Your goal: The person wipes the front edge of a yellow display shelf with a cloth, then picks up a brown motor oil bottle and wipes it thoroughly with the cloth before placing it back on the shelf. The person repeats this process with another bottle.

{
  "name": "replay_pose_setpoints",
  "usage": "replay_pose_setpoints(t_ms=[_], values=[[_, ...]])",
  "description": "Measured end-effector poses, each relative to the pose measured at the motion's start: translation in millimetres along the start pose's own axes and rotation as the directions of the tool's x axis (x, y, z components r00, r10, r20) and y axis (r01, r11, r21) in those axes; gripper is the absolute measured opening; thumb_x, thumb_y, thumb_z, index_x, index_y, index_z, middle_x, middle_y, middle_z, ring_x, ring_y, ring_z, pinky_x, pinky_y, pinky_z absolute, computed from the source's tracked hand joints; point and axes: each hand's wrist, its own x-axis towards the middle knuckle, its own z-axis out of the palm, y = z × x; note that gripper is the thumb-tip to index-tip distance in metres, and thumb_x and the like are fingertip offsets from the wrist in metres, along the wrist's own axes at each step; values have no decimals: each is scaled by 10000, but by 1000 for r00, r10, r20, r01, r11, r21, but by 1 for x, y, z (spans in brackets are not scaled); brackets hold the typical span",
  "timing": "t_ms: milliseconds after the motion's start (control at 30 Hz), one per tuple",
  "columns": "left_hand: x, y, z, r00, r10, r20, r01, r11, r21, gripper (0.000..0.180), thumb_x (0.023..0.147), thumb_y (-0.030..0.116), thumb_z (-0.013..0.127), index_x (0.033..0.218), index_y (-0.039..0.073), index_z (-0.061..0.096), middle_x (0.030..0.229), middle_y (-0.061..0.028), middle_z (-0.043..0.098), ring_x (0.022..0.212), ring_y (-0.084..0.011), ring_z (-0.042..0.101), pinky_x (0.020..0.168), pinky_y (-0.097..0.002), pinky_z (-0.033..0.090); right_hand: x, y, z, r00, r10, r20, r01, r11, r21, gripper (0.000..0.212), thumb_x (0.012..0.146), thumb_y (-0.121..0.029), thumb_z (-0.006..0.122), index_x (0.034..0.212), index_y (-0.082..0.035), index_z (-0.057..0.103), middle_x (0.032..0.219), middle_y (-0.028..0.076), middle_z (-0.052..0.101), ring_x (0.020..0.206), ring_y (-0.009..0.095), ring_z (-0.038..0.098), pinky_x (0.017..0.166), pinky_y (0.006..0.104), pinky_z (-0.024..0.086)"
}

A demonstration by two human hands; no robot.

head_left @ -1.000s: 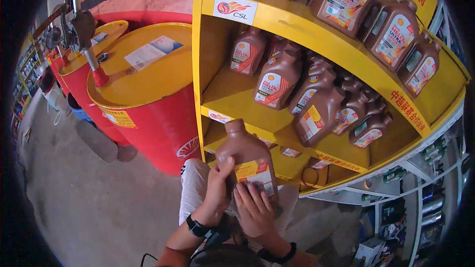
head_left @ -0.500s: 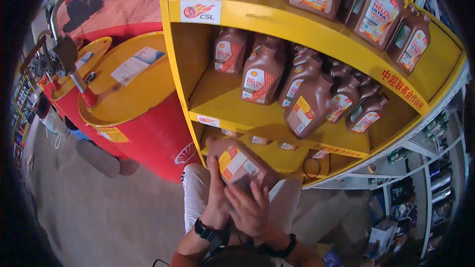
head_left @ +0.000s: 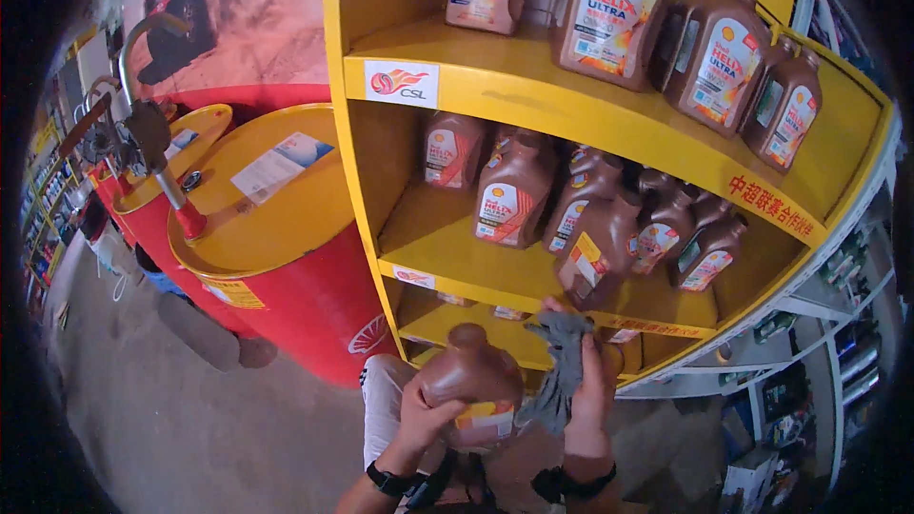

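Left hand (head_left: 424, 416) clamped on side of brown bottle (head_left: 473, 376), held before lower part of yellow shelf unit (head_left: 562, 100). Right hand (head_left: 589, 400) closed on grey cloth (head_left: 560, 376), just right of bottle. Red drum (head_left: 309, 319) at left.

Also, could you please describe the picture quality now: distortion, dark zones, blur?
Head view: the corners fall to black, and the yellow rack looks bowed; head view: its middle compartment is shadowed at the back; head view: the brown bottle in the left hand and the grey cloth look somewhat soft.
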Motion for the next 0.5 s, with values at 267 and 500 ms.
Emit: replay_pose_setpoints(t_ms=[267,500], values=[[-15,26,16,964,144,223,-242,823,514,685,587,295,939,1139,20,640,1007,-86,701,920,-185,686,862,-313,529,-12,-30,14,866,171,470,-20,950,-310,338,975,-85,469,1264,57,570,1197,173,663,1156,235,613,1055,372,426],[-16,27,13,960,42,276,-178,854,488,661,571,299,940,1100,20,656,995,-87,705,896,-190,691,827,-320,534,-16,-11,-12,791,72,607,-71,997,-26,318,983,-173,502,1235,6,574,1091,120,667,1078,228,617,1031,380,428]])
